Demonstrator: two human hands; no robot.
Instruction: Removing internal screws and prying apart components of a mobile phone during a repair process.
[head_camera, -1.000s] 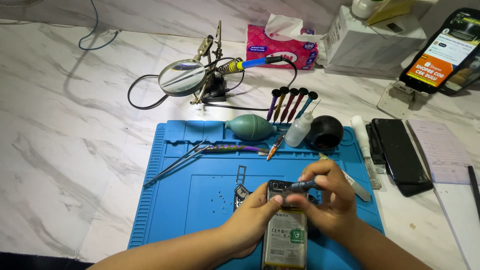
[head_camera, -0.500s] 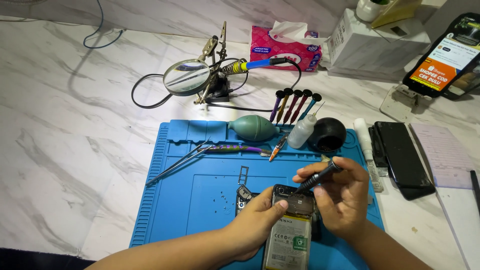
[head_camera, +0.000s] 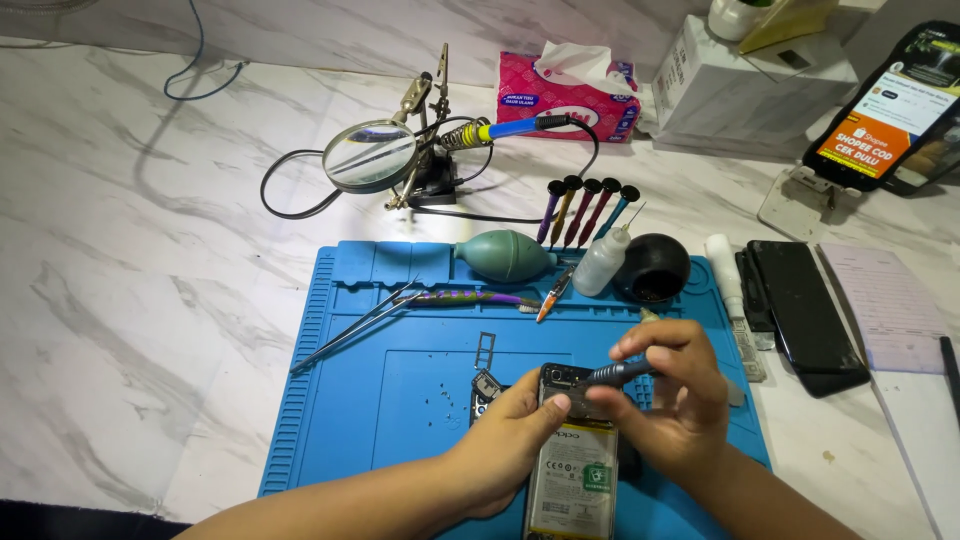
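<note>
Currently the right hand (head_camera: 680, 395) pinches a slim grey screwdriver (head_camera: 612, 374) between thumb and fingers, shaft nearly level, tip bearing on the top section of an opened phone (head_camera: 572, 455). The left hand (head_camera: 508, 452) clamps the phone by its left edge, thumb resting on the upper frame just beside the driver tip. The phone lies back-side up, battery exposed, on the near part of a blue work mat (head_camera: 400, 400). Judged step: working a fastener near the top of the phone. The next move calls for a firm grip on the phone and light, straight pressure on the driver, since a slip could score the board. Tweezers (head_camera: 360, 322) and small loose parts (head_camera: 440, 398) lie on the mat to the left, well apart from the hands.
</note>
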